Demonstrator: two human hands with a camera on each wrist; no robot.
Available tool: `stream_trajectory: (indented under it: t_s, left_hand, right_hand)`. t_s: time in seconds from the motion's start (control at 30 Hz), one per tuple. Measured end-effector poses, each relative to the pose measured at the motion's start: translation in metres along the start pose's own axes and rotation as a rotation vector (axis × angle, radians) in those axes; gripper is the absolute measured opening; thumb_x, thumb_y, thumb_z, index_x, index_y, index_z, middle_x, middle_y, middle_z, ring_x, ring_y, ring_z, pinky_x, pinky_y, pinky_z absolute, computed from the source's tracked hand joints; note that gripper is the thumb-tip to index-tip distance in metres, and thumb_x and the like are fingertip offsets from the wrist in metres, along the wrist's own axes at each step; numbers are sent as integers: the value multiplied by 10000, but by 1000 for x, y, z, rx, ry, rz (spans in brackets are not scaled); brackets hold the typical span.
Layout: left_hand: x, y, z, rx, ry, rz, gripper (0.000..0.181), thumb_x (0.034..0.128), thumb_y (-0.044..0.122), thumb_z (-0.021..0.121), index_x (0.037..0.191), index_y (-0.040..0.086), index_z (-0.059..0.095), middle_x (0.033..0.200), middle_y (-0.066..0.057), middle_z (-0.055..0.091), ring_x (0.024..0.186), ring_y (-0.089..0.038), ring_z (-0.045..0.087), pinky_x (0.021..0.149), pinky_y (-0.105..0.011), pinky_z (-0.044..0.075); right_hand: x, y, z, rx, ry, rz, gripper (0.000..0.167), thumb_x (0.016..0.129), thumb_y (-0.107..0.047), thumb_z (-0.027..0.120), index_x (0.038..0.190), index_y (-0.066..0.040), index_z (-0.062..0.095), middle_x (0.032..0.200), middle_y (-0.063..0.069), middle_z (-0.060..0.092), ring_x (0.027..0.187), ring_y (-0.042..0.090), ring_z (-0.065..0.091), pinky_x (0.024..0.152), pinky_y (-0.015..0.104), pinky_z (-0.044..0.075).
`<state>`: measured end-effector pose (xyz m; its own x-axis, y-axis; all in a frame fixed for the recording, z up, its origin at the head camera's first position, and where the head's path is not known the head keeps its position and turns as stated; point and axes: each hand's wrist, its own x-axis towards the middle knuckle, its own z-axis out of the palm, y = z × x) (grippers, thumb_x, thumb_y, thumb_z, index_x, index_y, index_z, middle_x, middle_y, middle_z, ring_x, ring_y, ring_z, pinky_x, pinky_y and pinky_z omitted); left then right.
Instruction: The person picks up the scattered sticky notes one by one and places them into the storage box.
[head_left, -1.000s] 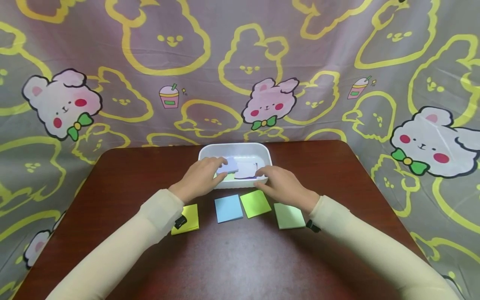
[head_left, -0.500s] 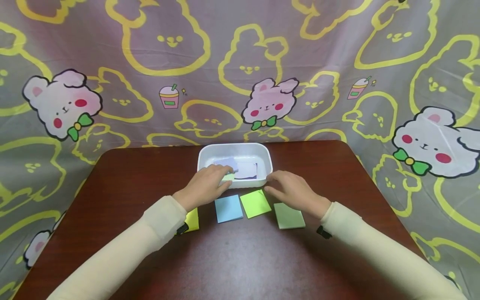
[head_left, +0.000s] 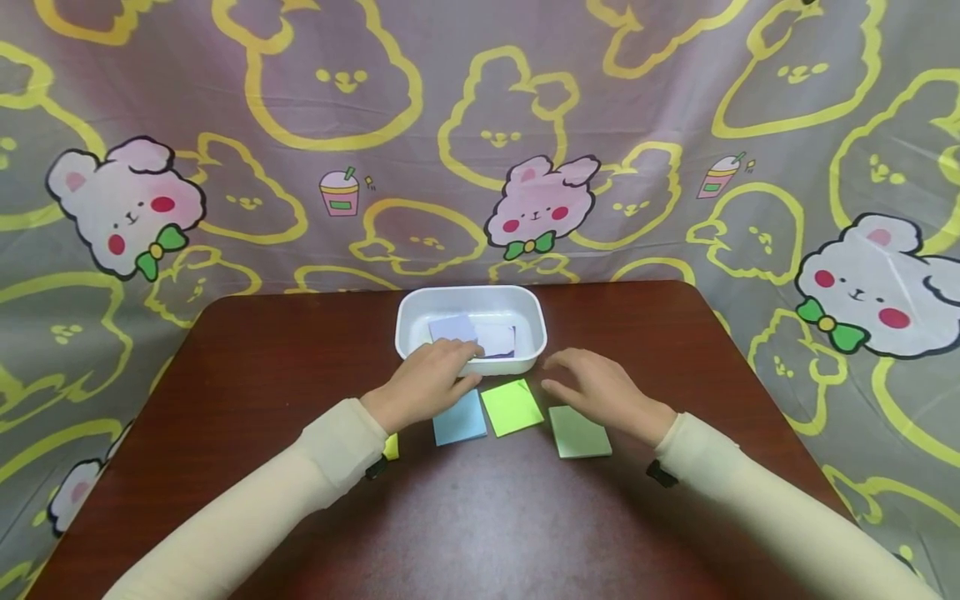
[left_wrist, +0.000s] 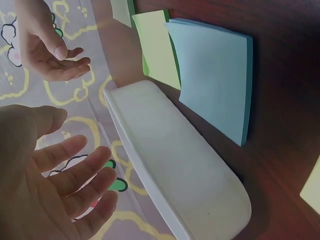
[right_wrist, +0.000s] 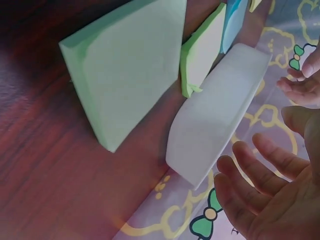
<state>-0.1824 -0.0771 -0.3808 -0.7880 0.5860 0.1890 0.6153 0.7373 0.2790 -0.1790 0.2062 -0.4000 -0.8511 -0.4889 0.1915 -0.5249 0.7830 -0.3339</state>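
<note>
My left hand point(head_left: 426, 383) hovers over the front rim of the white tub point(head_left: 536, 358), holding nothing, its fingers relaxed and spread in the left wrist view. My right hand point(head_left: 606, 393) hangs in the air just right of the tub's front corner, loosely bent and holding nothing. Inside the tub lie a lilac pad point(head_left: 452, 327) and a white sheet with a dark edge point(head_left: 498, 340). In front of it on the table are a blue pad point(head_left: 460, 418), a lime pad point(head_left: 512, 407) and a pale green pad point(head_left: 580, 433). A yellow pad point(head_left: 392, 447) is mostly hidden by the left wrist.
The brown table point(head_left: 487, 525) extends to both sides of the tub and toward me. A patterned curtain point(head_left: 420, 108) hangs behind the table and along both sides.
Both hands have come out of the tub; the right has moved right and toward me, and the left has shifted right and toward me. The tub and pads stay in place.
</note>
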Motion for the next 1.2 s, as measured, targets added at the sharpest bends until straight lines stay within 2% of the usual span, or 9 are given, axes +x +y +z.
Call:
stream_trajectory:
  t_s: [0.3,0.53,0.73,0.9,1.2]
  left_hand:
    - [2,10,10,1,-6,44,331,974,239,667,1257,69,646,1160,-97,725,1072,-274,681,949,-436,534]
    - [1,13,24,41,-22,67,302,964,239,674,1224,86,657,1096,-74,739,958,-252,667,836,-416,532]
    - [1,17,34,38,-9,106,270,954,217,682,1187,82,669,1124,-55,732,1033,-247,684,913,-406,539]
    - [3,22,42,63,6,144,291,942,228,698,1190,78,670,1123,-57,730,1045,-234,690,920,-397,545]
    - [7,36,53,104,-61,129,325,970,292,663,1252,129,651,1128,-29,724,1028,-219,677,871,-388,539]
  right_hand:
    - [-10,12,3,-10,-7,26,312,918,-284,738,1158,-86,715,1110,62,737,1042,237,690,867,449,567]
    - [-20,24,8,-45,5,35,263,913,-289,740,1112,-118,719,1071,24,733,1016,215,689,846,436,563]
    - [-28,30,11,-41,-14,60,243,910,-280,744,1086,-113,722,1052,20,732,983,201,686,827,430,566]
    - [-33,35,13,-35,-8,57,233,903,-258,750,1071,-98,725,1038,29,731,979,214,684,828,440,562]
    - [-44,39,20,-8,3,53,188,891,-221,754,1040,-110,722,1016,20,722,937,184,658,804,411,541]
